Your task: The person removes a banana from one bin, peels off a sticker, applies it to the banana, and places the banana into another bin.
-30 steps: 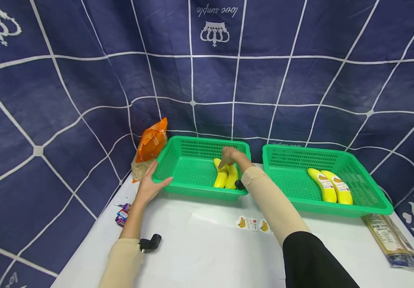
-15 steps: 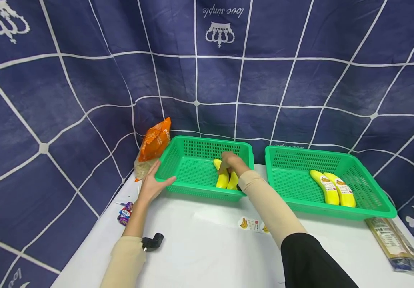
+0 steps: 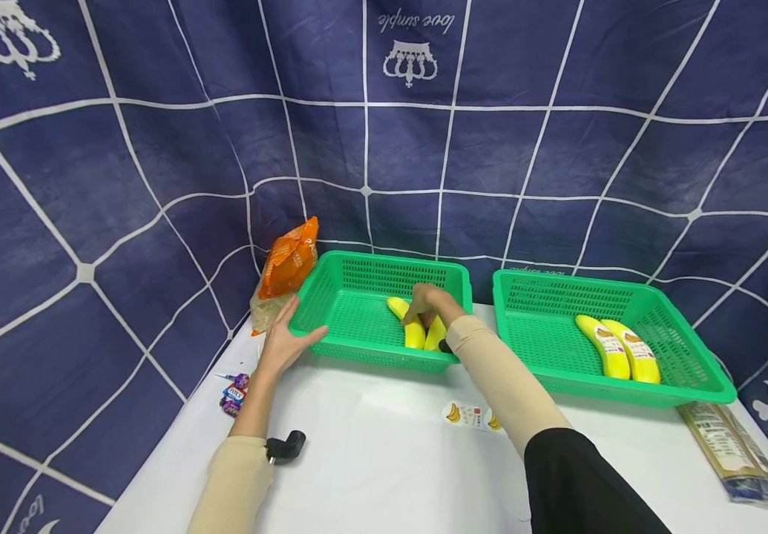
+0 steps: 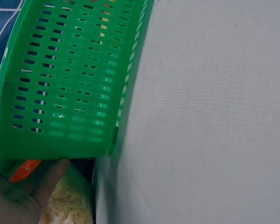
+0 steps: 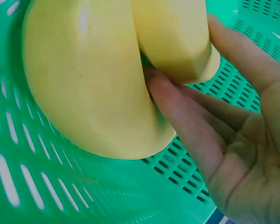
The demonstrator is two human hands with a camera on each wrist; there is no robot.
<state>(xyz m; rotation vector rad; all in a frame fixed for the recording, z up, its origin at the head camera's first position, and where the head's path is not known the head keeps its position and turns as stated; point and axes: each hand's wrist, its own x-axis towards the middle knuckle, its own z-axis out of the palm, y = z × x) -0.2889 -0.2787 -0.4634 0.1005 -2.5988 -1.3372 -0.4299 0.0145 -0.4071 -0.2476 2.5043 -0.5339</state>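
In the head view my right hand (image 3: 429, 305) reaches down into the left green basket (image 3: 370, 356), which bears two yellow bananas. Its thumb and fingers pinch the left banana (image 3: 413, 332) from either side. The right wrist view has the fingertips slipped between that banana (image 5: 177, 42) and the second banana (image 5: 93, 84), the thumb on the far side. My left hand (image 3: 283, 343) stays spread at the basket's near left corner, fingers straight along its left side. From the left wrist, the thumb (image 4: 56, 175) shows right below the basket wall (image 4: 65, 147).
To the right, another green basket (image 3: 537, 334) carries two bananas with stickers (image 3: 637, 345). A banana sticker strip (image 3: 467, 415) lies in front. An orange bag (image 3: 290, 259) stands behind my left hand, wrapped candies (image 3: 233, 393) beside the wrist. A flat packet (image 3: 737, 452) lies at far right.
My right fingers have gone down between the two bananas and taken the left one, whose far end has swung left. The left hand keeps its place on the basket.
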